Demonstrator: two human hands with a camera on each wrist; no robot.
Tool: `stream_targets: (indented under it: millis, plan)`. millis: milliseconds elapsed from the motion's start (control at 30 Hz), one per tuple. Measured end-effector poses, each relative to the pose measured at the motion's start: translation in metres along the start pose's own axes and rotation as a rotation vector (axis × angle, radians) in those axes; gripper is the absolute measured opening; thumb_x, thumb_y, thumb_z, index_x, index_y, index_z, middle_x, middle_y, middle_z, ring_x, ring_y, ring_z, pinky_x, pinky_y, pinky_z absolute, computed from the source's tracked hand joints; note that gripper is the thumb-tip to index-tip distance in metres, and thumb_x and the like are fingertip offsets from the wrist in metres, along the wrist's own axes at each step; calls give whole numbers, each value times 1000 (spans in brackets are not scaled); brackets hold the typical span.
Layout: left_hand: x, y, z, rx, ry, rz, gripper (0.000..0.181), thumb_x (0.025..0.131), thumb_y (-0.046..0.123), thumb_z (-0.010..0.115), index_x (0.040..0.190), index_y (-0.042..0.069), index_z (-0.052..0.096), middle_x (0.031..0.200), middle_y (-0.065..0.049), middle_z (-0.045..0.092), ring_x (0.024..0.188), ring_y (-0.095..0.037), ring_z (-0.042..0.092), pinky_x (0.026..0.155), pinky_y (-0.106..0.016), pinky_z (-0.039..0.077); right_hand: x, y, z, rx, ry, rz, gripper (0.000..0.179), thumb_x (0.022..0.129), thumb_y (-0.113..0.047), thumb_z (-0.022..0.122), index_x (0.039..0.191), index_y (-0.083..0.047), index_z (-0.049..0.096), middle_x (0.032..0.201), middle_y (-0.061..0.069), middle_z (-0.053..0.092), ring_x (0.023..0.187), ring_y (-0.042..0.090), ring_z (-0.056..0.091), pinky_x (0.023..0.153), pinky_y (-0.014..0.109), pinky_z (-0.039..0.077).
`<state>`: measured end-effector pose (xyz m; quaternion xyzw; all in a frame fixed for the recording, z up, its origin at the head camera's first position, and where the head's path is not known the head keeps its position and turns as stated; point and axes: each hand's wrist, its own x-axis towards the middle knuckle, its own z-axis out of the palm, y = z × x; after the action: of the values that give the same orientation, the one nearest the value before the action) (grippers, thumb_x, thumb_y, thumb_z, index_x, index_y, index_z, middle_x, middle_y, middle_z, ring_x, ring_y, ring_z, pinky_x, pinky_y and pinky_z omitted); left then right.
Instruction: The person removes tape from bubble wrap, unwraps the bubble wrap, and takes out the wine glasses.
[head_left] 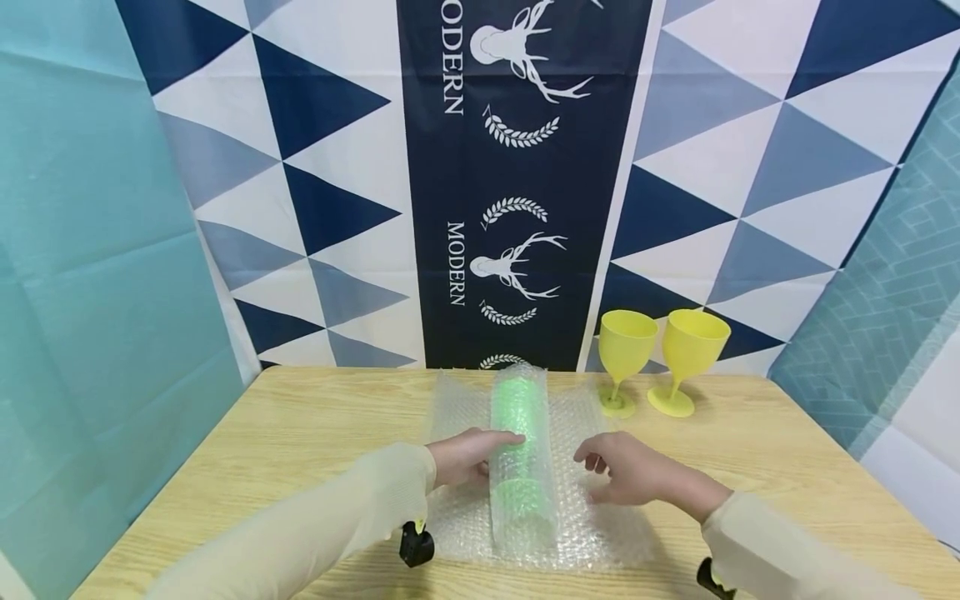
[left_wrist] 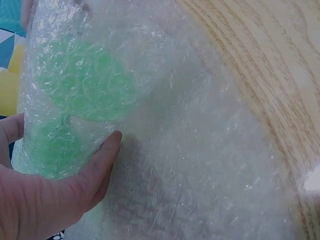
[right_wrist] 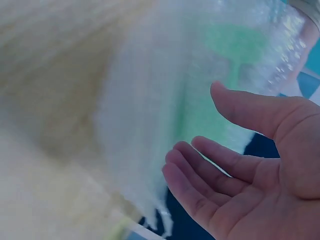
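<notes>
A roll of bubble wrap (head_left: 521, 517) lies lengthwise on a flat part of the same sheet (head_left: 581, 517). Through the cloudy plastic shows a green goblet (right_wrist: 235, 40), its stem visible in the right wrist view. My left hand (head_left: 467, 457) holds the roll from its left side, thumb over the top and the other fingers low along the side. In the left wrist view, the fingers and thumb curve round the wrapped goblet (left_wrist: 85, 80). To the right of the roll, my right hand (head_left: 630, 468) hovers over the loose sheet, fingers loosely bent and holding nothing.
Two yellow goblets, a left one (head_left: 627, 346) and a right one (head_left: 692, 346), stand at the back right of the wooden table (head_left: 337, 408). A patterned cloth (head_left: 330, 167) hangs behind, with a teal curtain (head_left: 97, 292) on the left.
</notes>
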<state>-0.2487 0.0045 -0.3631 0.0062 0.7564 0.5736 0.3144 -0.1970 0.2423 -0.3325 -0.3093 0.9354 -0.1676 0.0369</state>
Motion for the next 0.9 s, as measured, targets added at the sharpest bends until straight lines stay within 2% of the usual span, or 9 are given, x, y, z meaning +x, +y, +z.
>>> stream_targets:
  millis: [200, 400, 633, 767, 900]
  plan:
    - [-2, 0, -1, 5, 16, -10, 79, 88, 40, 64, 145, -4, 31, 147, -26, 36, 133, -46, 40, 110, -53, 39, 32, -14, -21, -23, 5, 92, 31, 77, -14, 78, 102, 2, 65, 88, 9, 67, 79, 17, 63, 68, 24, 52]
    - [-4, 1, 0, -18, 15, -4, 79, 88, 40, 64, 144, -4, 31, 147, -27, 34, 133, -47, 39, 109, -54, 39, 72, -20, -32, -45, 36, 156, 24, 81, -15, 75, 98, 0, 68, 87, 8, 69, 76, 14, 62, 68, 27, 54]
    - [-4, -3, 2, -18, -1, 38, 78, 89, 38, 63, 144, -5, 28, 148, -25, 32, 131, -43, 42, 107, -54, 41, 111, -22, -34, -72, 57, 222, 16, 81, -17, 74, 89, -3, 71, 83, 6, 70, 72, 13, 59, 65, 25, 52]
    - [-3, -5, 2, -39, -6, 45, 80, 89, 37, 63, 145, -6, 25, 146, -24, 33, 129, -42, 45, 107, -54, 41, 125, -23, -31, -113, 74, 248, 12, 80, -18, 74, 78, -7, 71, 77, 3, 68, 67, 12, 57, 61, 24, 49]
    - [-2, -5, 1, -48, -1, 45, 80, 89, 37, 64, 145, -6, 25, 144, -24, 34, 128, -41, 46, 107, -53, 42, 137, -24, -28, -139, 95, 274, 15, 79, -21, 76, 72, -8, 72, 72, 2, 69, 63, 12, 57, 62, 25, 50]
